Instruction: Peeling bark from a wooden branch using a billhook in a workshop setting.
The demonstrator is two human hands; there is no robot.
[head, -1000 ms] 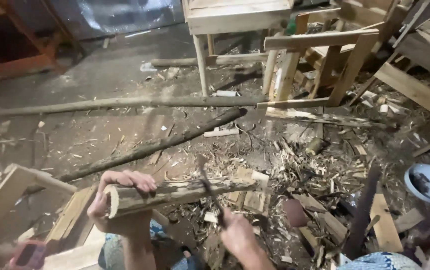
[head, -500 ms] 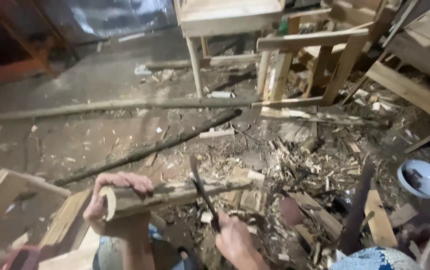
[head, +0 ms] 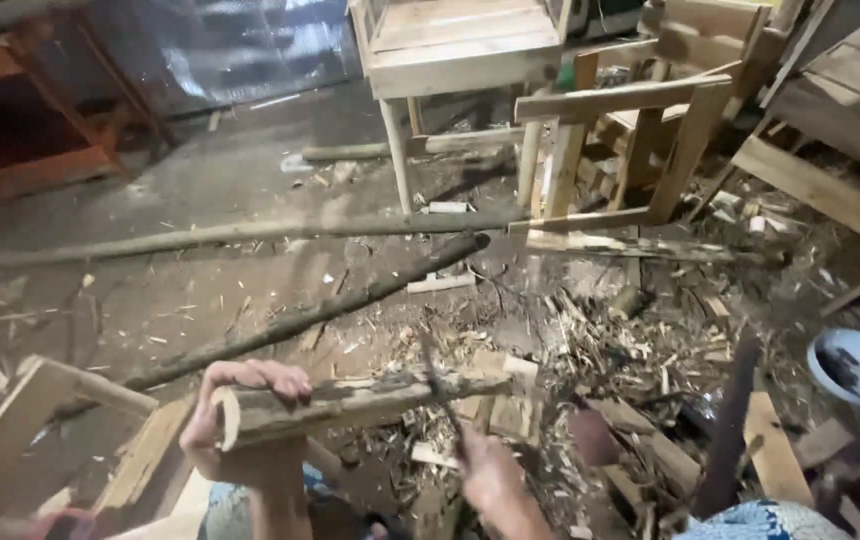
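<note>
At lower centre of the frame the left hand (head: pixel 235 420) was closed around the near end of a short log (head: pixel 350 400), the right hand (head: pixel 485 470) gripped a dark blade (head: pixel 437 385) against its mid-length; bark remained on most of it, chips (head: pixel 600 350) littering the floor.
</note>
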